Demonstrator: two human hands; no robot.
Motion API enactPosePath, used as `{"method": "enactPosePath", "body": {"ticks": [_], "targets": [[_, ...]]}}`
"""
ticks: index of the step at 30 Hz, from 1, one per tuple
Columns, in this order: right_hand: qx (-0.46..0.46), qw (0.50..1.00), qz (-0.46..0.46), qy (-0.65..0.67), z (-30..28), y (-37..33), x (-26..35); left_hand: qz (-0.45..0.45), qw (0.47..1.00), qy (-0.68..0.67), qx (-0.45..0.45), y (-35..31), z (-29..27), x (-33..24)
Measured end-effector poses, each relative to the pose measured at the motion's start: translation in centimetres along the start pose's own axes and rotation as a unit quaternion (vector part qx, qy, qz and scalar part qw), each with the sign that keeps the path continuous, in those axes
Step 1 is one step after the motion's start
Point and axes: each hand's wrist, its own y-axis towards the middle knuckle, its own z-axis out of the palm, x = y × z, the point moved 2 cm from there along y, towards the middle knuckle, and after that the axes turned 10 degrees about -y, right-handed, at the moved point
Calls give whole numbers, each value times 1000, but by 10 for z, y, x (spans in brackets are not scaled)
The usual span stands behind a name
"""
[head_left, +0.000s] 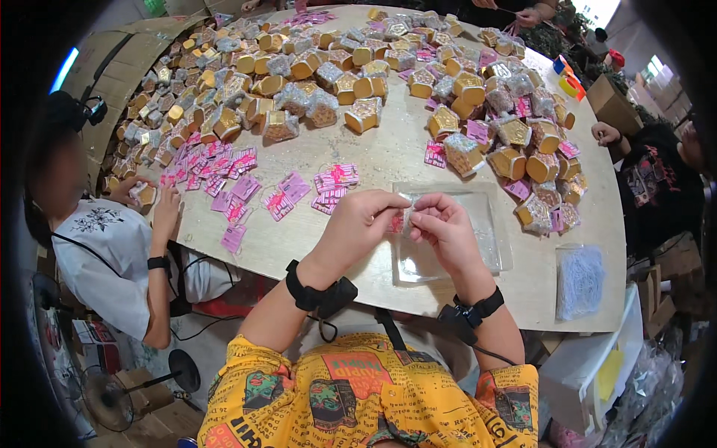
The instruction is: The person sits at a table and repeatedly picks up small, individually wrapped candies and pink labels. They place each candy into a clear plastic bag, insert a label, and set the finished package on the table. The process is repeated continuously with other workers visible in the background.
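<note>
Both hands meet over a shallow clear plastic tray (pixel 502 243), fingertips pinched close together. My left hand (pixel 367 220) is closed, thumb against fingers. My right hand (pixel 449 230) pinches from the other side. A thin whitish piece shows between the fingertips, too small to name. Just beside it, a bit of a pink tag (pixel 396 223) shows, mostly hidden by my left fingers. Left of my left hand lie loose pink tags (pixel 328 196) with thin strings. Beyond them stand gold and silver glittery house-shaped ornaments (pixel 364 116).
Ornaments, some with pink tags (pixel 476 132), heap along the right side. A clear packet of pale strings (pixel 580 282) lies at the right table edge. Coloured tape rolls (pixel 571 84) stand far right. At left, a person's hand (pixel 166 209) holds an ornament. Other people sit around the table.
</note>
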Motion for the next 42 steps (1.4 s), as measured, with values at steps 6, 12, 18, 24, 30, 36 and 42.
{"method": "enactPosePath", "body": {"ticks": [6, 12, 18, 24, 30, 36, 42], "targets": [[12, 999, -14, 39, 8, 2, 2, -122, 966, -226, -19, -3, -10, 2], [14, 997, -18, 78, 13, 4, -3, -168, 944, -285, -22, 3, -14, 6], [-17, 998, -36, 38, 17, 3, -2, -172, 931, -321, -27, 4, -11, 12], [-38, 997, -65, -16, 14, 3, -1, -129, 967, -219, -12, 6, -14, 3], [16, 1000, -2, 17, 18, 4, 2, 115, 980, 162, 18, 6, -31, -20], [45, 998, 25, 33, 17, 8, -4, 149, 967, 188, 83, 3, -35, -28], [21, 985, 84, 149, 27, 8, -2, 158, 959, 226, 64, 5, -28, -40]]}}
